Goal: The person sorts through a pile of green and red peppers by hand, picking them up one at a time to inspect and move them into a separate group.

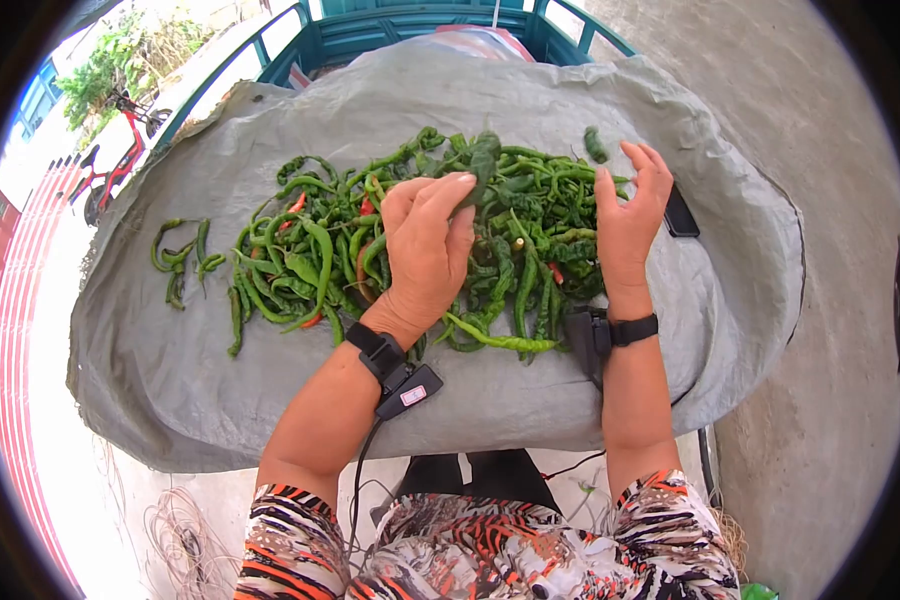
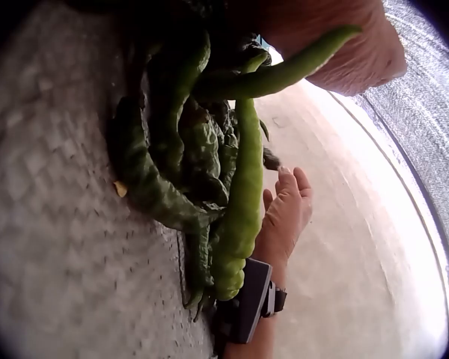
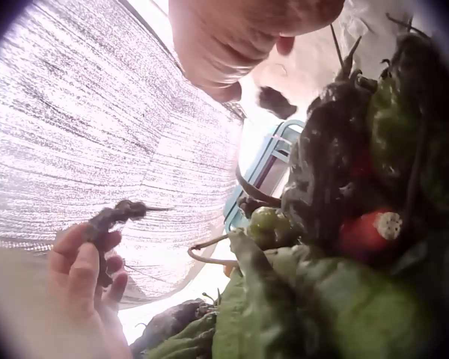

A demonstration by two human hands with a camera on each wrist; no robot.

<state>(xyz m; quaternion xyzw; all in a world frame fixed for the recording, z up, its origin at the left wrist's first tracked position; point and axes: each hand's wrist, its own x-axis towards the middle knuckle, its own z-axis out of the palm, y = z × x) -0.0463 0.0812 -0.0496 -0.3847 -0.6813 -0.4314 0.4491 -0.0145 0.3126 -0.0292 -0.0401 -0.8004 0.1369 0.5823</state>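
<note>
Green peppers (image 1: 315,265), a few of them red, lie in a wide heap on a grey sheet (image 1: 530,400). Above the heap, my left hand (image 1: 425,240) pinches a dark, wrinkled pepper (image 1: 485,160); the right wrist view shows this pepper (image 3: 120,215) between thumb and fingers. My right hand (image 1: 635,215) is at the heap's right side, thumb and fingers apart, holding nothing. Just beyond its fingertips is a small dark green pepper (image 1: 595,145), apart from the hand; whether it touches the sheet I cannot tell. A light green pepper (image 2: 243,187) shows close in the left wrist view.
A black phone (image 1: 681,212) lies right of my right hand. Several loose peppers (image 1: 175,260) sit apart at the left. Behind the sheet are the teal rails (image 1: 370,32) of a cart. A red bicycle (image 1: 120,165) stands at the far left.
</note>
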